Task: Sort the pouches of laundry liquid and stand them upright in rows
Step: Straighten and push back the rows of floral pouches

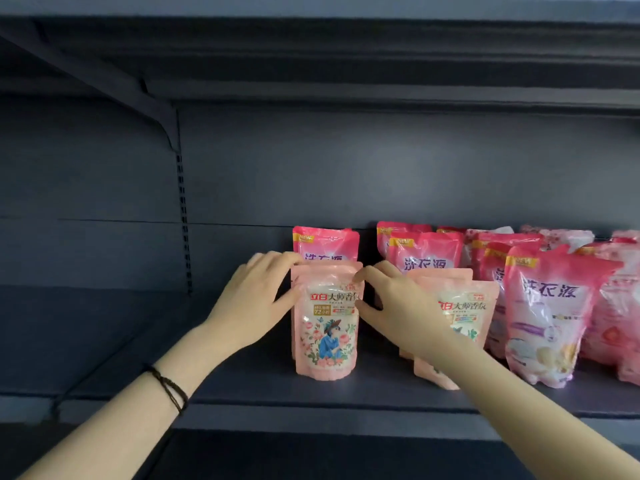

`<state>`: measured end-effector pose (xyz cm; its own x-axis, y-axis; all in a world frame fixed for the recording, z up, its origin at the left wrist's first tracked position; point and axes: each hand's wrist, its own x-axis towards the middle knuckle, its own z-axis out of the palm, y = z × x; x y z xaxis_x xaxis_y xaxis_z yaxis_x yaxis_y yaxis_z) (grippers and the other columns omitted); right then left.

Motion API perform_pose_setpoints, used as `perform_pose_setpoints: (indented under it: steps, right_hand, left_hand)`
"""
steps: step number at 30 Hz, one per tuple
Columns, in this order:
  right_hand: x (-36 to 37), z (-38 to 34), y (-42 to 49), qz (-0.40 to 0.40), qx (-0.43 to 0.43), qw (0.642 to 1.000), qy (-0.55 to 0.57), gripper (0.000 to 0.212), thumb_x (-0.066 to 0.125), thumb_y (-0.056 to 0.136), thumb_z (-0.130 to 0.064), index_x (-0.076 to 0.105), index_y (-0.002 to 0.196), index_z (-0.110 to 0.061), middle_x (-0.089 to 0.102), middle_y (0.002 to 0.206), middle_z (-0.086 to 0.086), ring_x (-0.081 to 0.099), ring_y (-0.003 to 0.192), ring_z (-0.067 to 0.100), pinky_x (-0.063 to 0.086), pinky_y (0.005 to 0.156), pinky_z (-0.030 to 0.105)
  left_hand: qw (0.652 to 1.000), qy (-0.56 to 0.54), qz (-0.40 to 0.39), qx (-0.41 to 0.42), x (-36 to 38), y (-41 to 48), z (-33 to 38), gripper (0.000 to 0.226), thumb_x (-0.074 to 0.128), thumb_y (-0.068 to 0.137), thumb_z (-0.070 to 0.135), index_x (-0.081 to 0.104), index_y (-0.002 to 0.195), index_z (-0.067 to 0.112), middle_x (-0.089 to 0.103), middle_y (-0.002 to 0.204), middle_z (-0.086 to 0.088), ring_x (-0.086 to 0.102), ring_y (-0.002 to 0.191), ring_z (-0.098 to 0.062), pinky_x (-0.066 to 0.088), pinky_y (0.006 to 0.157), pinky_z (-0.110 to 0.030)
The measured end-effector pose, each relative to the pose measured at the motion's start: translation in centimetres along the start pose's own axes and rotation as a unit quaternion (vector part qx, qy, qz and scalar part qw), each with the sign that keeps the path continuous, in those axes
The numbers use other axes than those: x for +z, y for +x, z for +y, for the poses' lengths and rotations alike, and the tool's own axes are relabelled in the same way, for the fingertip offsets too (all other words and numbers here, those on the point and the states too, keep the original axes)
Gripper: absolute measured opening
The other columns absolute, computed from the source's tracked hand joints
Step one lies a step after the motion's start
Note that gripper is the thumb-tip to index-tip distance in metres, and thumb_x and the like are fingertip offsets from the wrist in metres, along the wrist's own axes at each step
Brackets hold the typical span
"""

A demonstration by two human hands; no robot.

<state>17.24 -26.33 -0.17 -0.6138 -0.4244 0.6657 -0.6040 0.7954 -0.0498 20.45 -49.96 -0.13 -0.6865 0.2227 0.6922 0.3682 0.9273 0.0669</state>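
Note:
A pale pink pouch with a floral picture (pixel 327 327) stands upright near the front of the dark shelf (pixel 242 386). My left hand (pixel 252 303) grips its upper left edge and my right hand (pixel 391 306) grips its upper right edge. A second pale pouch stands directly behind it, and a bright pink pouch (pixel 325 242) stands further back. To the right, another pale floral pouch (pixel 460 317) stands partly hidden by my right forearm, with bright pink pouches (pixel 424 251) behind it.
Further right stand a large bright pink pouch (pixel 550 317) and several more pink pouches (pixel 613 306), crowded together. The shelf's left half holds nothing. A bracket (pixel 152 109) and a slotted upright (pixel 183 216) lie at the back left. Another shelf hangs overhead.

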Motion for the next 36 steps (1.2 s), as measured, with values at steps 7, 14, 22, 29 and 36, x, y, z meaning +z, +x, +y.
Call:
perform_pose_setpoints:
  steps: [7, 14, 22, 29, 36]
  right_hand:
    - [-5.0, 0.9, 4.3, -0.105, -0.122, 0.956, -0.246, 0.028, 0.046, 0.093, -0.034, 0.056, 0.117, -0.023, 0.058, 0.110, -0.001, 0.059, 0.099, 0.024, 0.043, 0.063, 0.030]
    - [-9.1, 5.5, 2.2, -0.110, -0.118, 0.931, -0.328, 0.038, 0.043, 0.095, -0.039, 0.049, 0.129, -0.024, 0.056, 0.123, 0.002, 0.054, 0.111, 0.025, 0.049, 0.084, 0.036]
    - [-14.4, 12.0, -5.4, -0.098, -0.080, 0.939, -0.319, 0.039, 0.044, 0.093, -0.046, 0.051, 0.127, -0.029, 0.059, 0.120, -0.003, 0.057, 0.110, 0.020, 0.049, 0.075, 0.033]
    - [-18.9, 20.6, -11.9, -0.134, -0.084, 0.940, -0.303, 0.041, 0.037, 0.095, -0.049, 0.040, 0.131, -0.031, 0.059, 0.110, -0.005, 0.058, 0.102, 0.019, 0.051, 0.072, 0.032]
    - [-22.2, 28.5, -17.7, -0.177, -0.053, 0.935, -0.302, 0.047, 0.035, 0.093, -0.057, 0.041, 0.132, -0.031, 0.058, 0.114, -0.005, 0.058, 0.103, 0.019, 0.049, 0.071, 0.031]
  left_hand:
    - [0.956, 0.174, -0.088, 0.218, -3.2, 6.8, 1.5, 0.041, 0.032, 0.095, 0.053, 0.052, 0.125, 0.035, 0.063, 0.112, 0.015, 0.053, 0.104, -0.008, 0.038, 0.089, -0.031]
    - [0.941, 0.172, -0.069, 0.285, -1.2, 10.8, 6.6, 0.058, 0.014, 0.090, 0.061, 0.055, 0.123, 0.035, 0.062, 0.111, 0.014, 0.053, 0.103, -0.009, 0.036, 0.093, -0.032]
    - [0.954, 0.112, 0.005, 0.278, 2.1, 10.2, 16.8, 0.056, 0.026, 0.088, 0.058, 0.069, 0.104, 0.026, 0.069, 0.090, 0.007, 0.062, 0.086, -0.019, 0.046, 0.076, -0.038]
    - [0.966, 0.120, -0.016, 0.226, 6.2, 9.3, 27.1, 0.059, 0.023, 0.086, 0.061, 0.064, 0.114, 0.029, 0.066, 0.091, 0.008, 0.058, 0.086, -0.017, 0.044, 0.078, -0.035]
    - [0.967, 0.117, -0.039, 0.223, 10.2, 8.3, 33.5, 0.046, 0.036, 0.085, 0.055, 0.073, 0.093, 0.029, 0.068, 0.078, 0.011, 0.061, 0.072, -0.014, 0.047, 0.063, -0.031]
